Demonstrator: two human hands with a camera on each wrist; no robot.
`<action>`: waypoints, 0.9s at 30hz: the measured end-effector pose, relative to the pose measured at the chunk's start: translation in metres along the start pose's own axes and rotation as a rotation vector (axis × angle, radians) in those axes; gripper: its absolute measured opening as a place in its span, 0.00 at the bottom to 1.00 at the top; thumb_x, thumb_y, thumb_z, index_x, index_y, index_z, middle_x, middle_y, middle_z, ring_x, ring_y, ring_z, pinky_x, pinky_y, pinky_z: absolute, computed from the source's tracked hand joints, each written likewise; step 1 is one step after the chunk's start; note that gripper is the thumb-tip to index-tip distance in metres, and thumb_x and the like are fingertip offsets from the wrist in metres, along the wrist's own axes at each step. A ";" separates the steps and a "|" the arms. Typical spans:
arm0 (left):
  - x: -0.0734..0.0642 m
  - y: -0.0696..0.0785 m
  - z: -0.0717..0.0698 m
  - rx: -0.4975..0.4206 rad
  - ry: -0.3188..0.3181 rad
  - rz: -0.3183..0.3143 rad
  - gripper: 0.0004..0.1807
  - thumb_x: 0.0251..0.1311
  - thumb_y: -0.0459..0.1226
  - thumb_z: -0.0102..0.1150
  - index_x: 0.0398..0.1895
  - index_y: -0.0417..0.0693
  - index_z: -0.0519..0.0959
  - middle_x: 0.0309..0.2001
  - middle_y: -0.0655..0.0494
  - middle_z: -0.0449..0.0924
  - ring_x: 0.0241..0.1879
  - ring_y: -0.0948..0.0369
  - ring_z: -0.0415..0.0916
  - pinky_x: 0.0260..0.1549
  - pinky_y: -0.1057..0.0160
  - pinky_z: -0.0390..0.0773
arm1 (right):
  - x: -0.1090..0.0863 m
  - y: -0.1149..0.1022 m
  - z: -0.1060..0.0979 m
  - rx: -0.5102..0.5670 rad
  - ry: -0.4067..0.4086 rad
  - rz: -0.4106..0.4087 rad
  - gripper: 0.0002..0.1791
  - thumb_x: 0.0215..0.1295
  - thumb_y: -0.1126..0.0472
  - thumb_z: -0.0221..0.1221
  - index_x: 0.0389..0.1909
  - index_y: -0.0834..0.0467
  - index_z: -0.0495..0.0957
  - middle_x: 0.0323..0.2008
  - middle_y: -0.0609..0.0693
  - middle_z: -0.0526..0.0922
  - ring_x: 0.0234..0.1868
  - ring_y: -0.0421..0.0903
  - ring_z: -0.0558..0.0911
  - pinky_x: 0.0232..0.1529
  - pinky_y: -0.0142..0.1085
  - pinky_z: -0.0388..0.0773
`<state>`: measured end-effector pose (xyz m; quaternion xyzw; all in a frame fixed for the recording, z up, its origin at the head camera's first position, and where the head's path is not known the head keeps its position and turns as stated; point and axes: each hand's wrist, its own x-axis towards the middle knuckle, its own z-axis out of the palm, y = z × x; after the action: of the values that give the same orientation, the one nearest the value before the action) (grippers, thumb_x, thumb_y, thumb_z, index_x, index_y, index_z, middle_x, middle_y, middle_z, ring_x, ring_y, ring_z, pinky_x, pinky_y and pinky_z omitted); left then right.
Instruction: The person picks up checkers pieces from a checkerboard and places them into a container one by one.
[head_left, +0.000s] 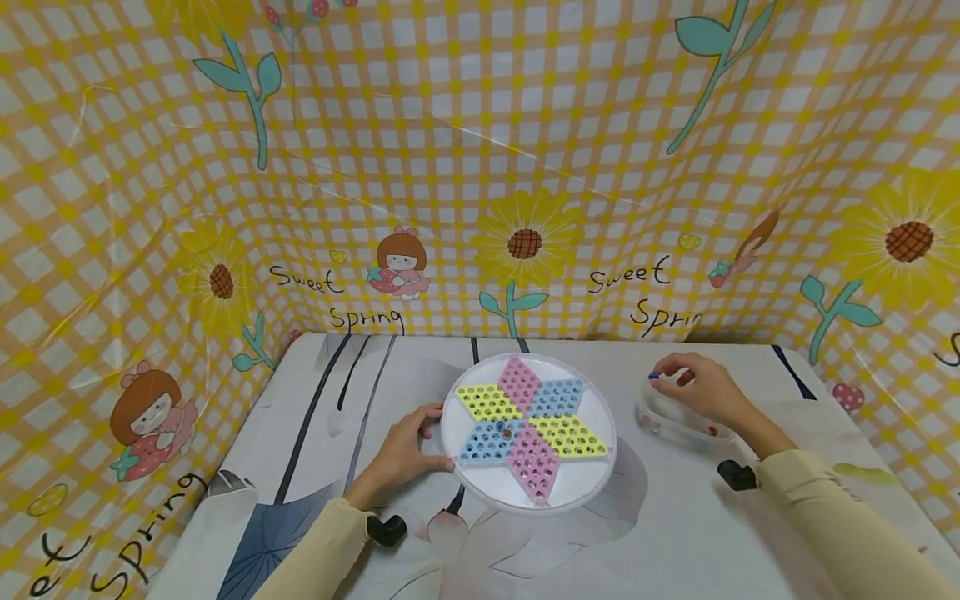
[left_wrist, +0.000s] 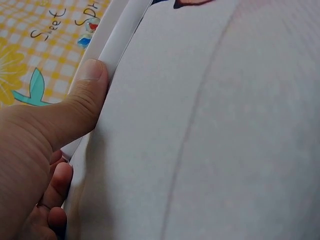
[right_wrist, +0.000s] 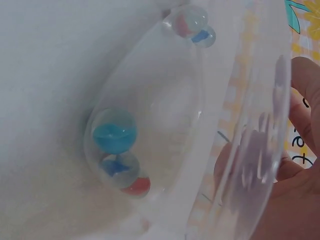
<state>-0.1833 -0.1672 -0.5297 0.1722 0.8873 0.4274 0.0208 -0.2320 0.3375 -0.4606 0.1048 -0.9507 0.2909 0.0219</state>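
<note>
A round white Chinese checkers board (head_left: 480, 492) with a pink, yellow and blue star of holes lies on the table. My left hand (head_left: 405, 448) holds its left rim, the thumb (left_wrist: 92, 82) laid along the edge. A blue marble (head_left: 500, 426) and an orange-brown marble (head_left: 507, 433) sit in the near-left blue point. Above a clear plastic container (head_left: 678, 432) at the right, my right hand (head_left: 697, 385) pinches a small blue marble (head_left: 654, 376) between thumb and fingers. Several marbles, including a larger turquoise one (right_wrist: 115, 132), rest inside the container. The right fingertips are partly hidden in the right wrist view.
A yellow checked cloth (head_left: 450, 150) with sunflowers rises behind the table and at both sides. The table cover (head_left: 540, 558) is pale, with printed flowers and dark lines. Board and container stand a short gap apart.
</note>
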 end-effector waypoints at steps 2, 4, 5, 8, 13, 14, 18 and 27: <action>0.000 -0.001 0.000 0.000 0.000 0.004 0.48 0.43 0.43 0.85 0.69 0.45 0.71 0.67 0.55 0.75 0.45 0.60 0.67 0.45 0.60 0.67 | 0.000 -0.001 0.001 -0.001 -0.009 0.007 0.14 0.69 0.51 0.67 0.47 0.56 0.83 0.48 0.60 0.81 0.44 0.55 0.78 0.39 0.42 0.74; 0.000 -0.001 0.000 -0.003 0.001 0.009 0.48 0.43 0.44 0.85 0.69 0.45 0.71 0.67 0.56 0.75 0.45 0.60 0.67 0.46 0.60 0.67 | 0.001 -0.001 0.001 -0.002 -0.011 0.011 0.14 0.69 0.51 0.66 0.47 0.56 0.83 0.48 0.60 0.81 0.44 0.55 0.78 0.39 0.42 0.74; 0.000 -0.002 0.000 -0.004 0.002 0.010 0.48 0.43 0.44 0.85 0.69 0.45 0.71 0.66 0.56 0.75 0.45 0.60 0.67 0.46 0.60 0.66 | 0.001 -0.001 0.001 -0.002 -0.015 0.011 0.15 0.69 0.50 0.66 0.48 0.56 0.83 0.48 0.60 0.81 0.44 0.55 0.78 0.40 0.42 0.74; 0.000 -0.002 0.000 -0.006 0.003 0.010 0.48 0.43 0.44 0.85 0.69 0.45 0.71 0.65 0.56 0.76 0.44 0.60 0.67 0.45 0.59 0.66 | 0.001 -0.001 0.002 -0.009 -0.028 0.015 0.15 0.69 0.50 0.66 0.48 0.56 0.83 0.48 0.59 0.81 0.44 0.55 0.78 0.40 0.42 0.73; 0.000 -0.002 0.000 0.005 -0.003 0.003 0.48 0.43 0.44 0.85 0.69 0.45 0.71 0.64 0.56 0.76 0.45 0.59 0.67 0.46 0.60 0.66 | -0.001 0.000 0.003 -0.021 -0.039 0.015 0.14 0.69 0.50 0.66 0.47 0.56 0.83 0.47 0.59 0.82 0.43 0.54 0.78 0.39 0.42 0.73; 0.000 -0.002 0.000 0.009 -0.003 0.003 0.48 0.43 0.43 0.85 0.70 0.45 0.71 0.64 0.56 0.76 0.45 0.59 0.67 0.46 0.59 0.67 | -0.001 0.000 0.002 -0.021 -0.038 0.015 0.14 0.69 0.50 0.66 0.47 0.56 0.83 0.47 0.59 0.82 0.43 0.54 0.78 0.39 0.42 0.73; 0.000 -0.001 0.000 0.019 -0.007 -0.002 0.48 0.43 0.43 0.85 0.70 0.46 0.71 0.65 0.56 0.75 0.46 0.59 0.67 0.46 0.59 0.67 | -0.001 0.000 0.002 -0.026 -0.033 0.006 0.14 0.69 0.51 0.67 0.46 0.57 0.83 0.46 0.59 0.82 0.43 0.54 0.78 0.38 0.42 0.73; -0.001 -0.002 0.001 0.010 -0.015 -0.024 0.49 0.43 0.43 0.85 0.70 0.47 0.70 0.65 0.57 0.75 0.47 0.60 0.67 0.46 0.59 0.67 | -0.001 -0.002 0.003 -0.026 -0.032 0.000 0.13 0.69 0.53 0.67 0.46 0.57 0.83 0.45 0.59 0.82 0.41 0.52 0.77 0.37 0.41 0.72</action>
<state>-0.1826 -0.1680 -0.5314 0.1650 0.8912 0.4213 0.0316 -0.2306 0.3341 -0.4619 0.1090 -0.9547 0.2766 0.0080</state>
